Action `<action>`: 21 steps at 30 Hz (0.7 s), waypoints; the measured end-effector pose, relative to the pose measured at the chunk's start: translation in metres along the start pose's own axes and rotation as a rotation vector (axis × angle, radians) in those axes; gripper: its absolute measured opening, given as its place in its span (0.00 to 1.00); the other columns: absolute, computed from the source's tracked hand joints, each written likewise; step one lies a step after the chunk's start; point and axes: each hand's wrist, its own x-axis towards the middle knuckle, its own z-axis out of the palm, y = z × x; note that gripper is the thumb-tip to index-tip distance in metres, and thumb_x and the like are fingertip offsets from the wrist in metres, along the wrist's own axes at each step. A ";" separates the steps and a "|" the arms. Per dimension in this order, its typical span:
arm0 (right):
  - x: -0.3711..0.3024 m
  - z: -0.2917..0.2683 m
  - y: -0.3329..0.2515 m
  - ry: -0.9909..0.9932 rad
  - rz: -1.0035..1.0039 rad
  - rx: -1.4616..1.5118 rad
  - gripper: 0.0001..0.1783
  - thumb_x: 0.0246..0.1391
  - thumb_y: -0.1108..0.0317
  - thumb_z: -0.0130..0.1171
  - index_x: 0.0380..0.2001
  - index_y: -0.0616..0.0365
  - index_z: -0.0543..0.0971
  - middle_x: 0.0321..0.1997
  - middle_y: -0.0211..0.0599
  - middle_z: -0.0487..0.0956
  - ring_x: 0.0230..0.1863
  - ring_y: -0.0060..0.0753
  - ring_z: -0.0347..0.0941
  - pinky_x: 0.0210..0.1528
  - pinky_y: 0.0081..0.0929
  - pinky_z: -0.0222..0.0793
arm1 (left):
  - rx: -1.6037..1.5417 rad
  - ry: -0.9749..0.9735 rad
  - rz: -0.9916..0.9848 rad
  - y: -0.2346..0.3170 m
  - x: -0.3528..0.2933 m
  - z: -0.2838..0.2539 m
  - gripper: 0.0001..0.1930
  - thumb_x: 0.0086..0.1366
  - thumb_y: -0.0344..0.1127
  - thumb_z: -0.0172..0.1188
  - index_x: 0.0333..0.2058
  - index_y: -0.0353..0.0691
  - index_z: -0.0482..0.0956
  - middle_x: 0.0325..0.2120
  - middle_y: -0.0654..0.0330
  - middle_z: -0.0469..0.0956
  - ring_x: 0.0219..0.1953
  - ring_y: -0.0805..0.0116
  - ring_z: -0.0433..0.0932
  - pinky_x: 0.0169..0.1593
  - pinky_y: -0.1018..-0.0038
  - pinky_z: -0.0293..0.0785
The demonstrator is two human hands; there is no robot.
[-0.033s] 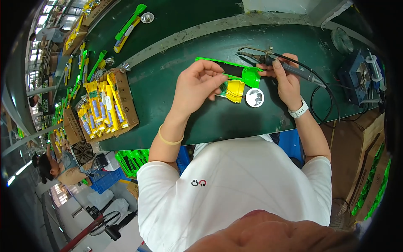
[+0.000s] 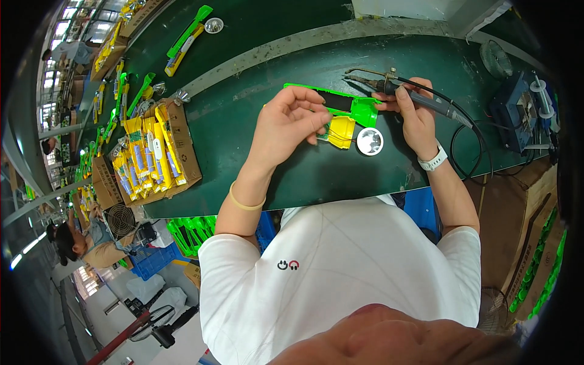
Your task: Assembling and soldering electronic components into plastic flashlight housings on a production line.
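Head: slanting soldering iron (image 2: 427,101) points left.

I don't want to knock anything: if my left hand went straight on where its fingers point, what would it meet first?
Most likely the yellow casing, just to the right of your left hand. Depth is unclear in this view, so the hand might pass above it.
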 end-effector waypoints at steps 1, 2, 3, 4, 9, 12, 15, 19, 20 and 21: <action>0.000 0.000 0.001 0.001 -0.002 -0.001 0.15 0.58 0.69 0.48 0.43 0.60 0.56 0.39 0.42 0.67 0.41 0.42 0.75 0.39 0.29 0.76 | -0.233 -0.041 -0.008 -0.002 -0.002 0.000 0.08 0.52 0.26 0.61 0.32 0.37 0.73 0.29 0.65 0.72 0.28 0.86 0.69 0.26 0.85 0.66; 0.000 0.002 0.000 -0.001 0.000 -0.002 0.15 0.58 0.69 0.48 0.43 0.60 0.56 0.39 0.42 0.67 0.41 0.42 0.75 0.39 0.29 0.76 | -0.109 -0.045 0.150 -0.007 0.000 0.003 0.13 0.53 0.27 0.60 0.38 0.36 0.70 0.32 0.62 0.73 0.29 0.77 0.72 0.31 0.80 0.68; -0.001 0.004 -0.001 0.008 0.007 -0.006 0.15 0.58 0.70 0.48 0.43 0.60 0.57 0.39 0.41 0.67 0.40 0.39 0.75 0.38 0.27 0.75 | 0.336 -0.011 0.374 -0.009 0.004 0.004 0.14 0.51 0.28 0.61 0.38 0.36 0.70 0.33 0.60 0.73 0.30 0.71 0.73 0.34 0.76 0.68; -0.002 0.005 -0.002 0.018 0.013 -0.010 0.14 0.57 0.70 0.49 0.43 0.59 0.57 0.38 0.40 0.67 0.39 0.37 0.76 0.36 0.25 0.75 | 0.784 0.025 0.590 -0.008 0.009 0.006 0.15 0.50 0.29 0.61 0.38 0.36 0.71 0.34 0.58 0.73 0.31 0.65 0.73 0.36 0.72 0.69; -0.008 -0.008 -0.014 0.066 -0.099 -0.202 0.13 0.55 0.72 0.52 0.39 0.59 0.61 0.32 0.35 0.70 0.26 0.23 0.72 0.22 0.15 0.63 | 0.777 -0.026 0.535 -0.032 0.024 0.015 0.06 0.51 0.30 0.58 0.29 0.38 0.76 0.28 0.56 0.75 0.32 0.57 0.73 0.38 0.68 0.69; -0.018 -0.017 -0.024 0.065 -0.077 -0.158 0.12 0.53 0.73 0.53 0.36 0.57 0.61 0.27 0.34 0.70 0.18 0.19 0.65 0.18 0.15 0.59 | 0.791 -0.013 0.502 -0.026 0.026 0.017 0.04 0.52 0.31 0.56 0.26 0.39 0.77 0.25 0.56 0.75 0.32 0.57 0.73 0.37 0.67 0.69; -0.023 -0.018 -0.020 0.026 -0.076 -0.169 0.12 0.52 0.73 0.54 0.35 0.57 0.61 0.26 0.33 0.70 0.17 0.17 0.63 0.18 0.15 0.59 | 0.888 -0.049 0.480 -0.024 0.030 0.019 0.04 0.53 0.31 0.56 0.27 0.39 0.78 0.24 0.56 0.74 0.30 0.57 0.73 0.36 0.66 0.70; -0.023 -0.021 -0.014 -0.039 -0.024 -0.250 0.13 0.50 0.73 0.56 0.33 0.58 0.62 0.24 0.30 0.68 0.19 0.15 0.62 0.20 0.13 0.58 | 1.026 -0.106 0.448 -0.021 0.033 0.019 0.04 0.53 0.32 0.55 0.26 0.40 0.78 0.23 0.56 0.73 0.29 0.57 0.73 0.34 0.65 0.70; -0.023 -0.022 -0.013 -0.066 -0.032 -0.311 0.13 0.49 0.73 0.57 0.33 0.58 0.63 0.24 0.29 0.68 0.20 0.14 0.62 0.21 0.12 0.57 | 1.057 -0.114 0.437 -0.020 0.033 0.019 0.04 0.52 0.31 0.56 0.26 0.40 0.78 0.22 0.56 0.73 0.29 0.57 0.73 0.33 0.65 0.70; -0.023 -0.024 -0.010 -0.051 -0.039 -0.349 0.13 0.47 0.72 0.58 0.32 0.58 0.64 0.25 0.27 0.67 0.23 0.13 0.60 0.24 0.13 0.57 | 1.062 -0.112 0.436 -0.020 0.033 0.020 0.04 0.52 0.31 0.56 0.26 0.40 0.78 0.22 0.56 0.73 0.29 0.57 0.73 0.33 0.65 0.70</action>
